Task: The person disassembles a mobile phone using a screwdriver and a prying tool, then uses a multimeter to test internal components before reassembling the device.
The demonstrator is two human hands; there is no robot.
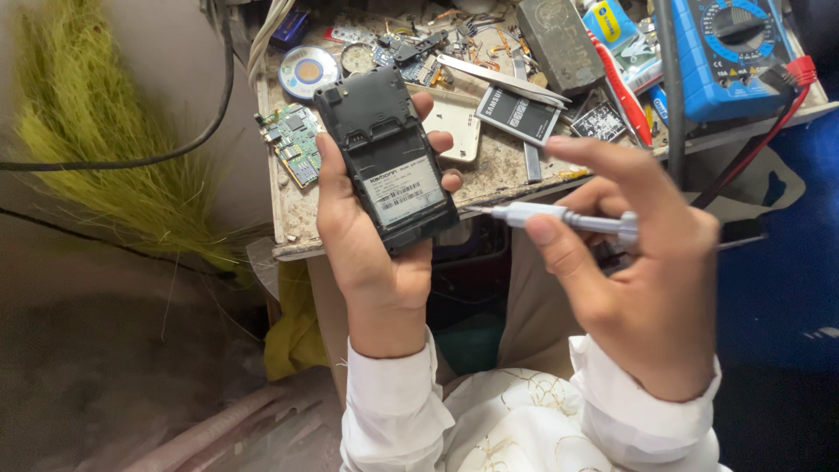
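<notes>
A cluttered bench [516,170] fills the upper part of the view, its grimy top strewn with parts, and the person's two hands are raised in front of its near edge, both coming up out of white sleeves. The left hand [371,236] stands upright with the palm toward the camera, its fingers wrapped round the sides of a black phone [384,157] whose back cover is off, so the empty battery bay and a white label show; the phone is held tilted slightly, top end toward the bench. The right hand [642,262] is curled, thumb and fingers pinched tight on a slim grey screwdriver [559,218] that lies roughly level, its fine tip pointing left and stopping just beside the lower right edge of the phone; whether it touches cannot be told. On the bench behind, a blue multimeter [734,52] sits at the far right with red and black leads trailing off the edge. Nearer the middle lie a dark battery [517,115] and a cream back cover [454,127], and at the left a green circuit board [293,144] and a small shiny disc [308,70].
</notes>
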